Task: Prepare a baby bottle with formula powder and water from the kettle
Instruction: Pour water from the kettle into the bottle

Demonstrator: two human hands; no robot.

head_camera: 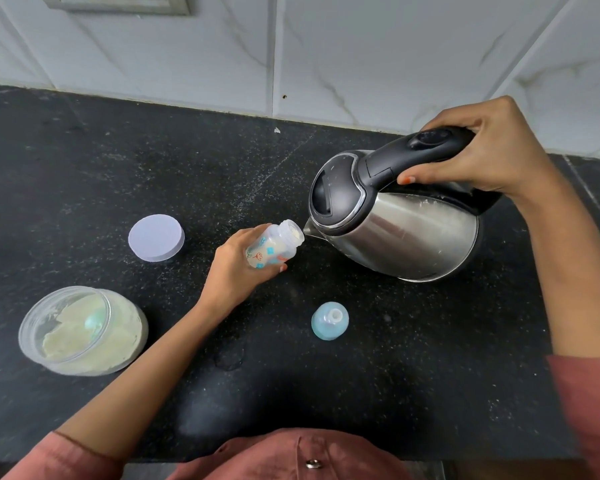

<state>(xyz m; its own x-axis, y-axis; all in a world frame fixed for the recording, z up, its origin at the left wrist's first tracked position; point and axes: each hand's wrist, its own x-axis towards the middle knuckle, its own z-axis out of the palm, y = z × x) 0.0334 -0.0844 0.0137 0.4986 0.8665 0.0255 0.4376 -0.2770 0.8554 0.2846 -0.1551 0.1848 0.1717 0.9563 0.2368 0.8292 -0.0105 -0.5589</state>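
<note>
Tilted kettle (402, 233) at 2 o'clock, right hand (492, 157) fingers (417, 178) round its handle, spout at bottle (274, 247) rim, left hand (236, 271) fingers (257, 233) gripping bottle

The base of the bottle (274, 249) is hidden inside the grip of the left hand (236, 271). The right hand (492, 157) covers the rear of the kettle (406, 233) handle. Any flow at the spout (308, 231) is too small to tell.

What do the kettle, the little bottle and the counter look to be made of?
The kettle: brushed stainless steel body, by its soft grey reflections, with a matte black plastic-looking handle and lid. The baby bottle: probably translucent plastic; pale contents show through its printed wall. The countertop: polished black stone, likely granite, going by its white speckles and sheen.
</note>
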